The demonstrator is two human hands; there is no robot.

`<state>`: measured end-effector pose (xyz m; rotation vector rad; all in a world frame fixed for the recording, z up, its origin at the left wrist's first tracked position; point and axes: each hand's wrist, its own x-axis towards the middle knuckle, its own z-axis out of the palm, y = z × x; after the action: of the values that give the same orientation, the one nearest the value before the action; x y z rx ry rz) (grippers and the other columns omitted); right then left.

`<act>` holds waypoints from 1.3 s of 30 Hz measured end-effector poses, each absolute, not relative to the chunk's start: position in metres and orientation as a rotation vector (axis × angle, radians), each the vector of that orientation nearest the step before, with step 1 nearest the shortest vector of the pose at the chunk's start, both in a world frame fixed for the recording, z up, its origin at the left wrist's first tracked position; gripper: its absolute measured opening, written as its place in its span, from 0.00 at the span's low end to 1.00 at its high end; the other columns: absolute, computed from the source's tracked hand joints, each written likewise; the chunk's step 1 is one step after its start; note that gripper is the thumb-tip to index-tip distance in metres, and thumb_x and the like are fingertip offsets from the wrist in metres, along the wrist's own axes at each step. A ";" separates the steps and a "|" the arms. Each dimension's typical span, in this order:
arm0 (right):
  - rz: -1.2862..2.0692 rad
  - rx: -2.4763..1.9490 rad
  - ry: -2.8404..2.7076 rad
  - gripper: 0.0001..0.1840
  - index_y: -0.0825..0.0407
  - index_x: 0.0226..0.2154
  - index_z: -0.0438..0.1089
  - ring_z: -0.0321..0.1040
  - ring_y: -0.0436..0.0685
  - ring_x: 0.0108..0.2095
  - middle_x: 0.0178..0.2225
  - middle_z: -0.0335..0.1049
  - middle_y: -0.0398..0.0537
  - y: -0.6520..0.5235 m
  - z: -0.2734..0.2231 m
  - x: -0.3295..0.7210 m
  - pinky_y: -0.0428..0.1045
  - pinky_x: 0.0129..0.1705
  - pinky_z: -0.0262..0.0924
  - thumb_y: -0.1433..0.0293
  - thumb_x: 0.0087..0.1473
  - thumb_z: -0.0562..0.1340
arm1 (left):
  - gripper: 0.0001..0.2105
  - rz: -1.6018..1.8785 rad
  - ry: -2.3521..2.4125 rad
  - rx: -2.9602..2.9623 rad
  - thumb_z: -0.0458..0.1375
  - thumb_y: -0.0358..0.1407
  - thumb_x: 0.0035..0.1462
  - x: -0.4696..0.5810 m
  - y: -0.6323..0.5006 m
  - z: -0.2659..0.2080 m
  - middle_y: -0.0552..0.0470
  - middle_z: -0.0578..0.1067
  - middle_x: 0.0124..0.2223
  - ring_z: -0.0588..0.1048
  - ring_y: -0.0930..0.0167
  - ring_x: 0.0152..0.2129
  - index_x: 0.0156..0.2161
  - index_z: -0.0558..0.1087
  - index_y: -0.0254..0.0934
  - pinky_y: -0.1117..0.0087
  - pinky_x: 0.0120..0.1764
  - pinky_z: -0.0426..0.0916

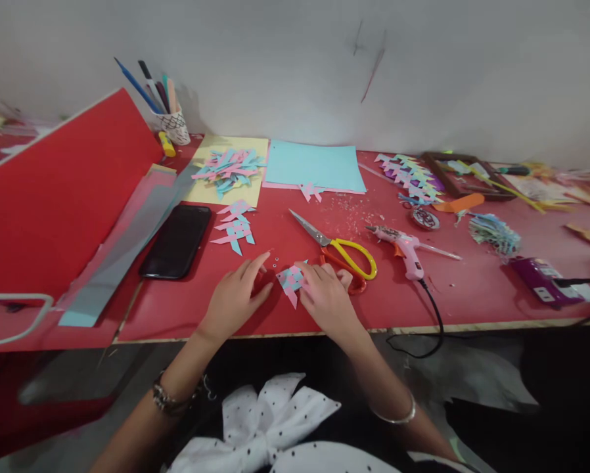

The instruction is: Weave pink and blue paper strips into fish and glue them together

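Observation:
A small woven paper fish [290, 279] in pink and light blue lies on the red table in front of me, tail strips angled toward me. The fingers of my right hand [327, 299] hold its right side and cover part of it. To its left, my left hand [236, 295] has thumb and index finger apart, with nothing visible between them. A few tiny googly eyes [275, 263] sit just beyond the left fingertips. Two similar woven pieces [236, 230] rest farther to the left, and another small pink one [311, 191] lies by the blue sheet.
Yellow-and-red-handled scissors [334, 248] lie behind my right hand. A pink glue gun [406, 249] with a black cord is farther right, near a purple power box [539, 281]. A black phone [177, 242], paper strips [228, 169] and blue paper [315, 164] lie left and behind.

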<state>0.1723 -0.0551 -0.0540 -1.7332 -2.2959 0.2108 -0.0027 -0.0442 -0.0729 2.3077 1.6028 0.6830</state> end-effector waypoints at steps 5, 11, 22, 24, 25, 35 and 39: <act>0.114 -1.656 -2.313 0.16 0.49 0.37 0.69 0.63 0.55 0.35 0.31 0.73 0.45 -0.049 -0.054 0.174 0.57 0.47 0.36 0.79 0.52 0.50 | 0.19 0.895 1.681 1.851 0.51 0.39 0.51 -0.003 -0.047 -0.064 0.54 0.73 0.34 0.69 0.75 0.20 0.50 0.61 0.38 0.72 0.27 0.65; 0.246 -1.563 -2.381 0.21 0.52 0.50 0.61 0.59 0.59 0.47 0.46 0.66 0.51 -0.047 -0.050 0.178 0.55 0.48 0.43 0.69 0.51 0.55 | 0.22 0.933 1.595 1.622 0.52 0.42 0.49 0.003 -0.053 -0.059 0.55 0.72 0.30 0.71 0.73 0.24 0.50 0.60 0.38 0.71 0.29 0.66; 0.521 -1.636 -2.519 0.21 0.48 0.48 0.61 0.58 0.61 0.46 0.47 0.63 0.50 -0.027 -0.035 0.185 0.59 0.46 0.47 0.68 0.49 0.58 | 0.22 0.937 1.542 1.554 0.51 0.40 0.48 0.004 -0.055 -0.060 0.53 0.72 0.31 0.70 0.73 0.24 0.49 0.60 0.36 0.72 0.26 0.64; 0.484 -1.626 -2.547 0.22 0.49 0.48 0.61 0.57 0.61 0.45 0.43 0.63 0.50 -0.024 -0.034 0.185 0.58 0.45 0.48 0.66 0.48 0.59 | 0.21 0.933 1.549 1.565 0.51 0.40 0.48 0.005 -0.054 -0.060 0.53 0.72 0.31 0.70 0.73 0.24 0.49 0.60 0.37 0.71 0.28 0.65; 0.453 -1.626 -2.556 0.22 0.50 0.47 0.62 0.57 0.61 0.44 0.42 0.63 0.51 -0.023 -0.033 0.184 0.58 0.45 0.48 0.66 0.47 0.59 | 0.21 0.930 1.558 1.575 0.51 0.40 0.48 0.005 -0.054 -0.061 0.54 0.72 0.31 0.70 0.73 0.24 0.49 0.60 0.37 0.70 0.28 0.65; 0.343 -1.629 -2.563 0.08 0.52 0.31 0.65 0.56 0.59 0.44 0.41 0.60 0.49 -0.020 -0.027 0.181 0.61 0.49 0.44 0.67 0.45 0.60 | 0.20 0.743 1.642 1.691 0.54 0.41 0.47 0.014 -0.045 -0.057 0.51 0.74 0.36 0.70 0.73 0.23 0.47 0.66 0.39 0.70 0.28 0.65; 0.456 -1.545 -2.526 0.07 0.52 0.30 0.63 0.58 0.56 0.43 0.39 0.61 0.46 -0.021 -0.026 0.178 0.63 0.53 0.39 0.67 0.45 0.60 | 0.13 0.745 1.563 1.733 0.52 0.44 0.48 0.022 -0.043 -0.057 0.53 0.73 0.26 0.69 0.71 0.23 0.28 0.72 0.37 0.72 0.26 0.61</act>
<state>0.1782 -0.0210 -0.0258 -1.5452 -2.5264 0.4564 0.0221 -0.0426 -0.0571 1.7333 1.5632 0.7451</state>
